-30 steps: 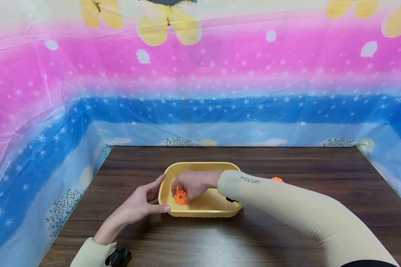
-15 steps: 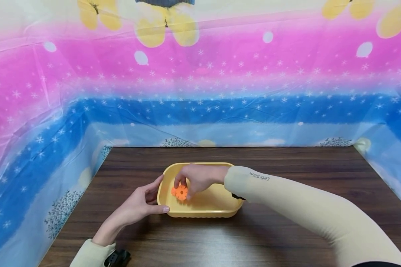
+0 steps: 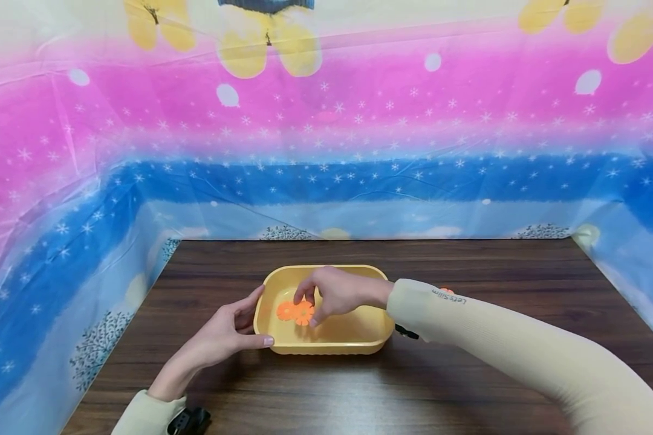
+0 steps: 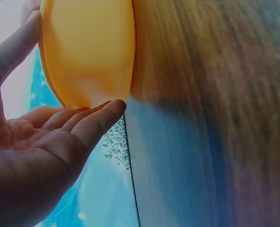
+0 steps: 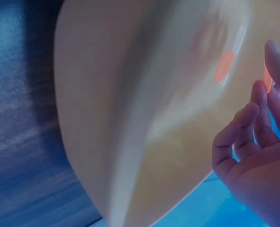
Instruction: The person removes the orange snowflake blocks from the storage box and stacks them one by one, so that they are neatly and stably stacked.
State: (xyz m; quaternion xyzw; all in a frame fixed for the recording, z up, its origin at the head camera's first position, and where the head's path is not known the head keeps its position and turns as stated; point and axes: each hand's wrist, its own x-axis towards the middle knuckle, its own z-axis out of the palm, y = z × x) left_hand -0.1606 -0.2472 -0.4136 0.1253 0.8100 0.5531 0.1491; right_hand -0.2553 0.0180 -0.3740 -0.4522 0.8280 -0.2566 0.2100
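Observation:
A yellow plastic tub rests on the table. My left hand grips its left end, thumb on the front corner of the rim and fingers along the outer wall; the left wrist view shows the same hold. Over the inside of the tub, my right hand pinches an orange notched disc between thumb and fingertips. To its left a second orange disc appears on the tub floor. In the right wrist view the pinched disc shows edge-on, apart from the lying disc.
Another orange piece lies on the dark wooden table, partly hidden behind my right sleeve. A printed cloth hangs behind and along both sides of the table.
My right hand has moved right and slightly back inside the tub, still pinching a disc. The second disc, mostly hidden before, now shows beside it. The left hand keeps its hold.

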